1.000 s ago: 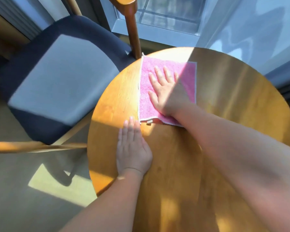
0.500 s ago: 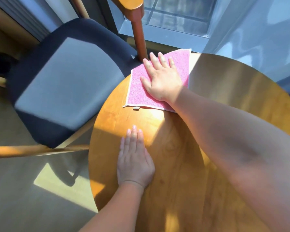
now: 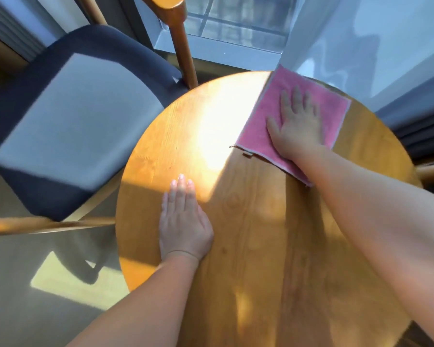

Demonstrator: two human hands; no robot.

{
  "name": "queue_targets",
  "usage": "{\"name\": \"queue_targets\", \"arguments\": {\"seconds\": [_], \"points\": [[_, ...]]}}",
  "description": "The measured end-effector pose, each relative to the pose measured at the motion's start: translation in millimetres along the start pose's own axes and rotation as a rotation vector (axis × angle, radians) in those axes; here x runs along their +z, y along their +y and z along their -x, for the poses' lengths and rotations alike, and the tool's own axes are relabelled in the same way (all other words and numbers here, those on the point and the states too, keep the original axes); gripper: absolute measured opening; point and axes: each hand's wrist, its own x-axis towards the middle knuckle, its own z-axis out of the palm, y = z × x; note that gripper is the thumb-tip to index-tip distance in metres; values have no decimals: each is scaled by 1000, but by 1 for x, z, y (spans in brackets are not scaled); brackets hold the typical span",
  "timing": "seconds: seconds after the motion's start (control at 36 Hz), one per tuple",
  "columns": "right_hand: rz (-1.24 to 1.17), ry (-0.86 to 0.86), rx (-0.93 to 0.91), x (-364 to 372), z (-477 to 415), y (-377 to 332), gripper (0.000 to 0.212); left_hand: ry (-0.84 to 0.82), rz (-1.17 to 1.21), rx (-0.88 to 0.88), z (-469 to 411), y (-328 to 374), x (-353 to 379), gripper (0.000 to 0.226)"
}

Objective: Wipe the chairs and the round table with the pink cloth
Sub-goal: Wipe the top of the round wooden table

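Sunny corner by the window (image 3: 236,28), pretty bright in here

Glass has a grid of bars showing through it, with a pale grey sill (image 3: 218,52) right under. Just right of the window hangs a white sheer curtain (image 3: 361,46) with wavy shadows. Well below and left of it, dull beige floor (image 3: 15,316) with one bright sun patch (image 3: 60,284).

glossy wood table (image 3: 248,246), pink cloth (image 3: 266,116) — fuzzy terry
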Motion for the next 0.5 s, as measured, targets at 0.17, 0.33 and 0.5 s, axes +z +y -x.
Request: {"name": "queue_targets", "arguments": {"seconds": [0.17,0.33,0.5], "points": [[-14,-16,127,5,70,47,75,2,-31,-16,3,4,-1,61],[-25,-18,250,13,145,86,76,-23,-50,-16,4,3,0,60],[-16,-20,286,14,164,92,76,-50,-95,38,6,12,-8,60]]}}
